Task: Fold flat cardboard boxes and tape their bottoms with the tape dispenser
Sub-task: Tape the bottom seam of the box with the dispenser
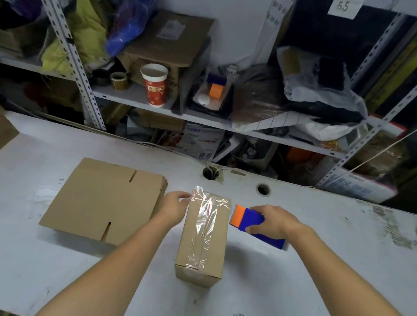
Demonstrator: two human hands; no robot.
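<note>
Mid-frame, left hand [175, 206] pinches the taped box's [202, 241] far edge; right hand [272, 221] grips the tape dispenser [251, 223] (blue, orange-tipped).

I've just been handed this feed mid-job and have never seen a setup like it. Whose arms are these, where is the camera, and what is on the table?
There is no machine here. These are a person's two bare arms, filmed by a single wide-angle camera worn on the head, looking forward and down. The wide lens is why straight lines bend near the edges.

On the white table stands a folded box with a strip of clear tape along its top seam. The left hand grips the box's far end. The right hand holds the blue and orange tape dispenser just right of the box. To the left lies a stack of flat boxes, not yet folded. Behind the table are cluttered metal shelves.
</note>
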